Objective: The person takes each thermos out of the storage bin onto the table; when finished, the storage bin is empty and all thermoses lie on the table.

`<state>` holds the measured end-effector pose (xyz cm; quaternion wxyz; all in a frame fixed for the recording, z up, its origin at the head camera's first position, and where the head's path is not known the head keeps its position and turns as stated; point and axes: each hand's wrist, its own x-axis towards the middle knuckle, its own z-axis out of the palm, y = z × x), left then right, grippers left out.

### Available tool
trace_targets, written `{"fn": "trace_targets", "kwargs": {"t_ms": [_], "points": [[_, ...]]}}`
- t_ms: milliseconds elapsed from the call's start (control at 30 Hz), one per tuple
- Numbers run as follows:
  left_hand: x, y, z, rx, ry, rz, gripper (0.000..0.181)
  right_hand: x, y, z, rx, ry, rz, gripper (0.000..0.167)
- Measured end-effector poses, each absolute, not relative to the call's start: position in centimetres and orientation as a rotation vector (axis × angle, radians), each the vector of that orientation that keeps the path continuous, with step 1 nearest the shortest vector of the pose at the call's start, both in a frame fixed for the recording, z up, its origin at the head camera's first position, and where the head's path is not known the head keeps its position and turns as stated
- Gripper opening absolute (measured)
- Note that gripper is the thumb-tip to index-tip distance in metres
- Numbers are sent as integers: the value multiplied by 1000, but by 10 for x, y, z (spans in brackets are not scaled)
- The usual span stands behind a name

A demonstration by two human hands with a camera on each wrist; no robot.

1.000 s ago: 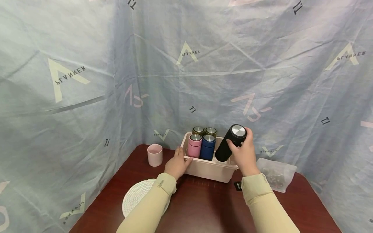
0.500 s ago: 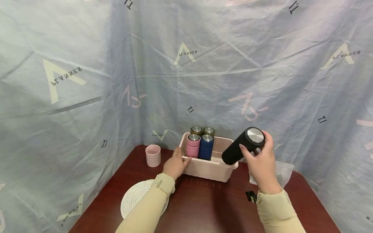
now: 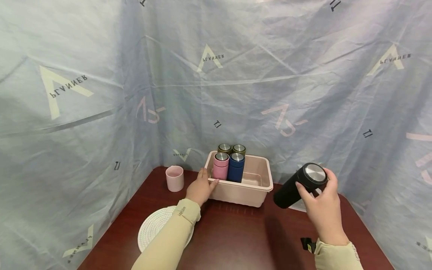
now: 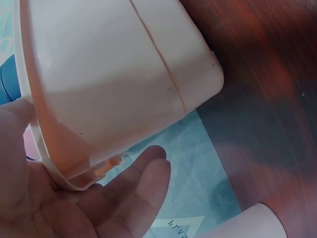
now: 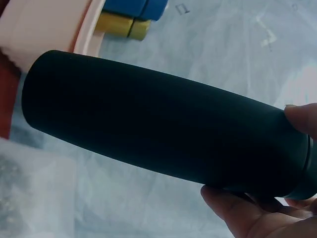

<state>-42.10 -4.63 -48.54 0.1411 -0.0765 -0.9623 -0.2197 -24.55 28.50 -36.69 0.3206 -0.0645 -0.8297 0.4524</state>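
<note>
My right hand [image 3: 324, 210] grips a black thermos bottle [image 3: 291, 189] near its silver-topped lid, in the air right of the pale pink bin [image 3: 236, 194]. The bottle is tilted, its base low and toward the bin. My left hand [image 3: 200, 188] rests at the bin's front left corner, thumb by the front rim. In the left wrist view two of its fingers [image 4: 148, 183] extend loosely beside the corner. Upright in the bin's left half are a pink bottle [image 3: 221, 168], a blue bottle [image 3: 236, 168] and two gold-toned bottles behind, mostly hidden.
A pink cup [image 3: 174, 180] stands left of the bin. The white round woven mat [image 3: 153, 228] lies partly under my left forearm. A translucent container [image 5: 34, 193] is at the right, largely hidden in the head view. A small black item [image 3: 307, 244] lies by my right wrist. Printed fabric hangs behind.
My right hand has lifted the black thermos bottle out of the bin and carried it right and closer to me. The left hand stays at the bin's corner.
</note>
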Motion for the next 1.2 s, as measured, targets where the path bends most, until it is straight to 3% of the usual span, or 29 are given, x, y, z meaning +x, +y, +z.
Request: {"fn": "trace_targets", "kwargs": {"t_ms": [467, 1200], "points": [[-421, -47, -487, -227, -2775, -610, 86, -257, 326, -429, -327, -2273, 1070, 89], [-420, -46, -488, -222, -2756, -628, 86, -265, 338, -451, -368, -2344, 1017, 93]]}}
